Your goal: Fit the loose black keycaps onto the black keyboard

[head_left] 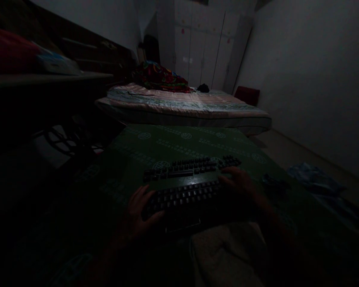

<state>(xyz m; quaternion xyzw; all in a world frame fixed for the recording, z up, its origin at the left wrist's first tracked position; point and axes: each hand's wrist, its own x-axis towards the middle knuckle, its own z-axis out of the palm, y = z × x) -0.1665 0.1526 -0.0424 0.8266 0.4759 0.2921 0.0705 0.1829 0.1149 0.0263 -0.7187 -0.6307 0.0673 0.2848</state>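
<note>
The room is very dark. On a green patterned table [179, 143] lie two black keyboards. The far keyboard [191, 166] lies flat near the table's middle. The near keyboard [185, 195] has what looks like a touchpad [182, 226] in front of it. My left hand [139, 217] grips its left end, thumb on the front edge and fingers curled at the side. My right hand [239, 184] covers its right end, fingers curved over the far corner.
A small dark object [275, 183] lies on the table right of my right hand. Beyond the table is a bed [182, 105] with a colourful bundle [160, 75], then white wardrobe doors [203, 52]. A shelf [48, 75] stands left; blue cloth [314, 177] lies on the floor at right.
</note>
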